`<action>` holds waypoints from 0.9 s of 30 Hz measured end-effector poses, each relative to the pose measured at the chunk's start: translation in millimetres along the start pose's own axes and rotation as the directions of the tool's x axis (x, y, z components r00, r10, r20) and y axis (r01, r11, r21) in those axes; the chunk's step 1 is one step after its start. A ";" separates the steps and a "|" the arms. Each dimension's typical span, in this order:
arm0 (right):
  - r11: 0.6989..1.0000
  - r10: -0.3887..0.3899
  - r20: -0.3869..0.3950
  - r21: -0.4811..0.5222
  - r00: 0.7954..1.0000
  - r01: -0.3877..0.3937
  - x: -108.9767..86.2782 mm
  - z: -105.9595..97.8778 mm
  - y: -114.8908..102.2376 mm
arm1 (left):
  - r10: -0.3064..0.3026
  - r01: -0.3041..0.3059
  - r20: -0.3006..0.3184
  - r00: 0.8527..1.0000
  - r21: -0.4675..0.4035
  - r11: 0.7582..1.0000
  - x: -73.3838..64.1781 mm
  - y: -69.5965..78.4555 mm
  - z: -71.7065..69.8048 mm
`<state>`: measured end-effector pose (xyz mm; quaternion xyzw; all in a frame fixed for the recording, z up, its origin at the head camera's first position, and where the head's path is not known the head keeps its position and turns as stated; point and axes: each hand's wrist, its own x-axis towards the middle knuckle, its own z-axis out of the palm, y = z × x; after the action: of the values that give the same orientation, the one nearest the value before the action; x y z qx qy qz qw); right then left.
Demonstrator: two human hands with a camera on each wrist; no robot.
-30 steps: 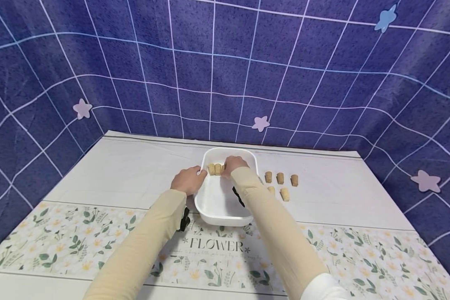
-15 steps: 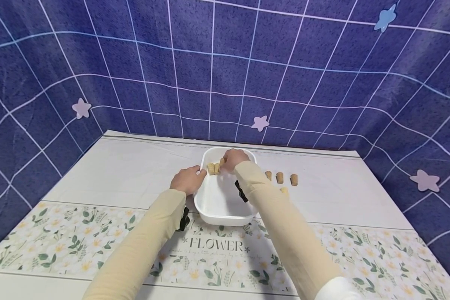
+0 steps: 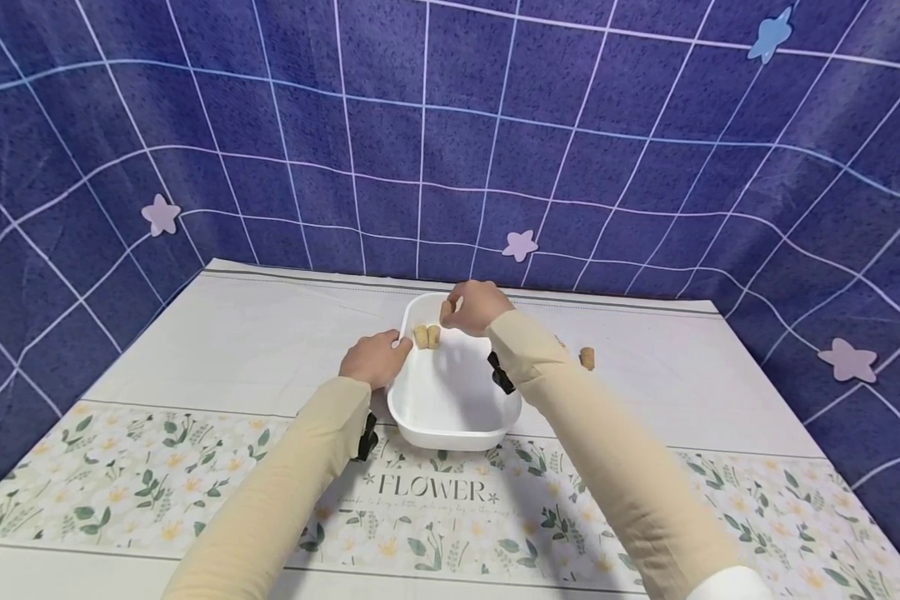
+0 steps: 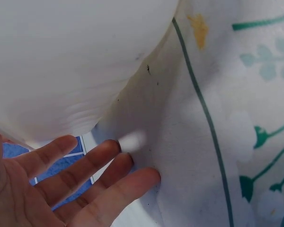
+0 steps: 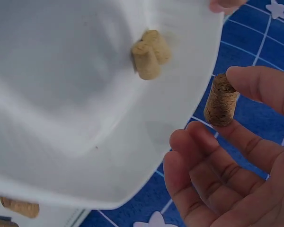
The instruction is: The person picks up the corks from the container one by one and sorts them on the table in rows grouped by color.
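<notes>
My right hand [image 3: 480, 307] pinches a brown cork [image 5: 221, 100] between thumb and index finger, its other fingers loosely bent. It hovers over the far right part of a white plastic tub [image 3: 450, 429]. Inside the tub, two paler corks [image 3: 427, 337] stand side by side near the far left corner; the right wrist view shows them against each other. My left hand [image 3: 376, 360] holds the tub's left rim, thumb over the edge. In the left wrist view its fingers [image 4: 109, 151] lie along the outer wall, fairly straight.
Right of the tub, a brown cork [image 3: 587, 358] lies on the white tablecloth [image 3: 660, 375]; another is mostly hidden by the right sleeve [image 3: 592, 417]. A floral band [image 3: 157, 483] crosses the cloth's front. A blue gridded curtain [image 3: 345, 150] hangs behind the table.
My right hand has lifted away from the two pale corks, up and to the right, with the brown cork. The left hand stays at the rim.
</notes>
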<state>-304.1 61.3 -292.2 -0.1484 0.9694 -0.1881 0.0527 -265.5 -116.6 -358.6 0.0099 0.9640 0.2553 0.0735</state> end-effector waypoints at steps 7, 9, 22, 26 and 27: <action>1.000 -0.030 -0.009 0.002 1.000 0.030 -11.9 -15.3 8.9 | -0.003 0.003 -0.004 1.000 -0.002 1.000 2.0 -1.7 2.2; 1.000 -0.029 -0.003 -0.006 1.000 0.028 -15.2 -19.0 12.8 | -0.004 0.004 -0.004 1.000 -0.005 1.000 3.1 -2.5 3.3; 0.999 -0.039 0.014 -0.020 0.999 0.039 -37.5 -37.6 45.0 | -0.013 0.013 -0.001 1.000 -0.005 1.000 3.4 -2.1 3.1; 0.999 -0.039 0.019 -0.022 0.999 0.040 -43.2 -41.6 56.6 | -0.014 0.014 -0.002 1.000 -0.002 1.000 3.4 -2.4 3.1; 0.999 -0.039 0.019 -0.025 0.999 0.039 -44.4 -42.2 60.0 | -0.012 0.012 -0.005 1.000 -0.001 1.000 3.4 -2.6 3.1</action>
<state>-284.6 142.8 -274.0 -0.1697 0.9681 -0.1755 0.0561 -268.4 -117.1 -363.0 0.0035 0.9642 0.2552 0.0726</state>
